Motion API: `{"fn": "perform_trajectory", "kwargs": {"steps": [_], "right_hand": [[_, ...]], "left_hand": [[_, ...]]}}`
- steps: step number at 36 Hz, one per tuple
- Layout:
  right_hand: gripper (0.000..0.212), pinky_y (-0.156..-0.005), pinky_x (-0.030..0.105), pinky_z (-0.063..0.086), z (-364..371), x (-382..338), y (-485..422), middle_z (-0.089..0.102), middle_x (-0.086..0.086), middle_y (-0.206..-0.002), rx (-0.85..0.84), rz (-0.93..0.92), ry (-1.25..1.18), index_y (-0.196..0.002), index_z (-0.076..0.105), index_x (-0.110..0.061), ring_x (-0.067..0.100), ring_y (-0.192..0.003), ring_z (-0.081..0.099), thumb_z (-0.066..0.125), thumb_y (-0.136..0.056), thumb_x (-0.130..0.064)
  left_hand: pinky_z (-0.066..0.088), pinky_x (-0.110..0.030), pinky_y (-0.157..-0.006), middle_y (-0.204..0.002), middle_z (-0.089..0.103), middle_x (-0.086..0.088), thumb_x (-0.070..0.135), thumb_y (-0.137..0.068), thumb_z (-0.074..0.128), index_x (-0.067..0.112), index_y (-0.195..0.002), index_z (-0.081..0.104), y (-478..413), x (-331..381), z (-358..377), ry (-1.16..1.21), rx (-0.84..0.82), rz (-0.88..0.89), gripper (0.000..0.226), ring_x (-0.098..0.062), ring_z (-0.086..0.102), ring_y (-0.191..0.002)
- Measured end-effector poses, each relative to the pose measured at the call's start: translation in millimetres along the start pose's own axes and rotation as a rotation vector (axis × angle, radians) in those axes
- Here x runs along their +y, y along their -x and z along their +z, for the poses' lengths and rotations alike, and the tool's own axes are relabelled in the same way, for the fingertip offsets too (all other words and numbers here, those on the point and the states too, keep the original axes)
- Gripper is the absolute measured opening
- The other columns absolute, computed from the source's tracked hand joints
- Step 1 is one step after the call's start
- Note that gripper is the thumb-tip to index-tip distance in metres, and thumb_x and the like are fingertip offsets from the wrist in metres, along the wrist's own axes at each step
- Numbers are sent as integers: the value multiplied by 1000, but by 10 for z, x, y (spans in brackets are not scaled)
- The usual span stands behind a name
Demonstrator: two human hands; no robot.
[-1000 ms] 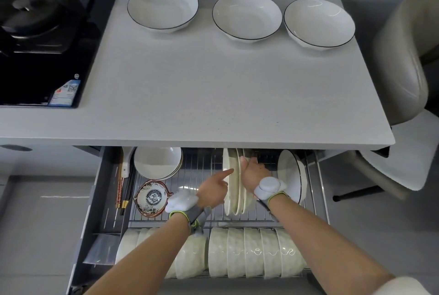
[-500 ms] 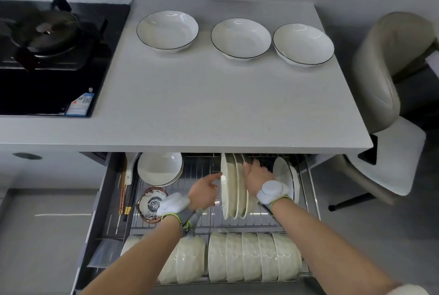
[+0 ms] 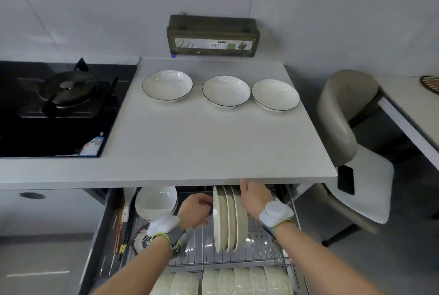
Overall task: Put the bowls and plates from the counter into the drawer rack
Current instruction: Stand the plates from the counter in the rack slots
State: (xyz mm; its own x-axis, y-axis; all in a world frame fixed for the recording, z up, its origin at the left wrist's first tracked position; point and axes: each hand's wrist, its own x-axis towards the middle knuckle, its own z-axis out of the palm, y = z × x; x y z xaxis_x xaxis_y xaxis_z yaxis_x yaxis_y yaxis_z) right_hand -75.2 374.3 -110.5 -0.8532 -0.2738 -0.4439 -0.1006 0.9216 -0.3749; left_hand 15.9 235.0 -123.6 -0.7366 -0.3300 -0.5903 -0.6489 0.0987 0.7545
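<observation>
Below, under the worktop's (image 3: 213, 147) front edge, plates (image 3: 228, 218) stood upright in the drawer rack (image 3: 261, 245). The left hand (image 3: 196, 209), fingers curled, met the leftmost plate. The right hand (image 3: 254, 197) lay against the rightmost. Whether either gripped was unclear. Three bowls (image 3: 226, 90) lined the back edge.

Three white shallow black-rimmed bowls (image 3: 226, 91) sitting on one grey counter (image 3: 213, 147). Four cream round plates (image 3: 228, 218) standing on edge in one wire drawer rack (image 3: 204, 249); rear ones overlapping, count approximate. Cream ribbed bowls (image 3: 240, 280) lining front row: at least six showing, forearm and frame edge covering rest. One stack of plain white bowls (image 3: 155, 202) sitting rear left, number unreadable. One small patterned bowl (image 3: 142, 241) showing partly. One white ceramic spoon (image 3: 128, 202). Two hands reaching in: left hand (image 3: 194, 211), right hand (image 3: 253, 197), each wearing one grey wristband (image 3: 275, 212).
</observation>
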Motion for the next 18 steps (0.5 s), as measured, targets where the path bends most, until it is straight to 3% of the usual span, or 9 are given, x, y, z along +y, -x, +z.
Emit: {"fn": "perform_trajectory", "kwargs": {"steps": [3, 5, 9, 12, 18], "right_hand": [[57, -71, 34, 53, -189, -102, -30, 59, 9, -70, 51, 11, -101, -63, 48, -9, 35, -84, 68, 17, -102, -36], [57, -74, 37, 55, -336, -212, -71, 57, 9, -72, 84, 31, -155, -58, 43, -12, 36, -82, 68, 18, -102, -38], [55, -77, 38, 56, -560, -363, -227, 61, 14, -77, 100, 75, -270, -66, 50, -6, 38, -80, 69, 19, -100, -36], [52, -76, 40, 58, -680, -456, -338, 65, 17, -77, 57, 98, -434, -76, 55, -2, 35, -61, 66, 23, -100, -36], [33, -64, 42, 59, -913, -637, -680, 59, 14, -67, 16, 139, -820, -82, 53, -2, 28, -53, 59, 38, -99, -27]], "left_hand": [[56, -31, -57, -79, 59, -11, -9, -86, 43, 3, -99, 62, -27, 157, -78, 114, 36, -10, 26, -19, 54, -61], [55, -23, -52, -77, 58, -10, -7, -88, 44, 5, -97, 60, -61, 296, -145, 148, 62, -9, 22, -16, 55, -60], [57, -21, -51, -85, 59, -13, -5, -88, 47, 4, -103, 61, -148, 528, -235, 165, 116, 21, 22, -16, 58, -66], [56, -21, -51, -90, 58, -17, -4, -89, 48, 2, -106, 60, -217, 686, -286, 196, 132, 42, 21, -18, 58, -65], [57, -33, -66, -87, 59, -17, 7, -92, 52, 0, -101, 58, -453, 1043, -385, 343, 185, 57, 12, -22, 58, -67]]}}
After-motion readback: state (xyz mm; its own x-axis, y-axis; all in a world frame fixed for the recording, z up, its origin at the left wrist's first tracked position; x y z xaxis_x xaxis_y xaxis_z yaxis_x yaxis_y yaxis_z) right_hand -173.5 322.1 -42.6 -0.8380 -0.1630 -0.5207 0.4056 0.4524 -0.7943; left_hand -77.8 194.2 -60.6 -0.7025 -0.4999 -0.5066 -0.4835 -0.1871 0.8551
